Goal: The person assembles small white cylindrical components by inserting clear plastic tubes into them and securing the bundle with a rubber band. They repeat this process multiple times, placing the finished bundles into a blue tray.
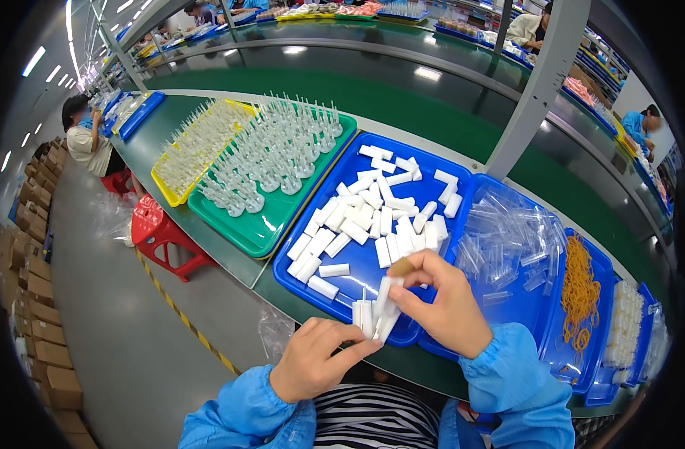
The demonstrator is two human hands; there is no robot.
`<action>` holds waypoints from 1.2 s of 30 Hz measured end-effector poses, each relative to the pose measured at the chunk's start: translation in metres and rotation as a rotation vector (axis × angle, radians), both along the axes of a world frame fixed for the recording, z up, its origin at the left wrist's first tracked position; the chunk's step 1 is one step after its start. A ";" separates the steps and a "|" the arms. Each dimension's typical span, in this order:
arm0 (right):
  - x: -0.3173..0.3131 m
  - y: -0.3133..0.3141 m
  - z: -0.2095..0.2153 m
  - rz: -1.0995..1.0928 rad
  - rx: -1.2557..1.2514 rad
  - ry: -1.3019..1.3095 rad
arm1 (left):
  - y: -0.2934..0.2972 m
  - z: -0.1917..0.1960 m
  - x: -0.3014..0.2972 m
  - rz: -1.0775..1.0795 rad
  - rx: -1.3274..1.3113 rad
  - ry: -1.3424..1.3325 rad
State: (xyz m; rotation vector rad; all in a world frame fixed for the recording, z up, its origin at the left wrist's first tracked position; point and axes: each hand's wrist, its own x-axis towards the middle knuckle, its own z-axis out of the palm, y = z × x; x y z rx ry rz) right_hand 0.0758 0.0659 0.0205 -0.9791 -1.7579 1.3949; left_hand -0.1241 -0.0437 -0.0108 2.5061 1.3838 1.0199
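Observation:
Over the near edge of the blue tray (291, 278), both my hands work at a small bundle of upright white cylindrical pieces (363, 316). A thin rod sticks up from this bundle. My left hand (317, 359) is closed at its lower end, the fingertips pressed together against it. My right hand (445, 305) pinches one slim white cylinder (386, 310) between thumb and index finger, tilted against the bundle. A brownish cover sits on that index fingertip. Many loose white cylinders (355, 230) lie scattered in the tray behind my hands.
Left of the tray stand a green tray (261, 239) of clear spiky parts and a yellow tray (179, 199). To the right, blue trays hold clear plastic tubes (499, 232), orange rubber bands (579, 288) and whitish pieces (624, 322). A metal post (535, 90) rises behind; a red stool (159, 228) stands left.

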 end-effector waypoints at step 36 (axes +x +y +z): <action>0.062 -0.043 0.001 -0.040 0.084 -0.127 | 0.003 -0.011 0.045 -0.114 -0.290 -0.748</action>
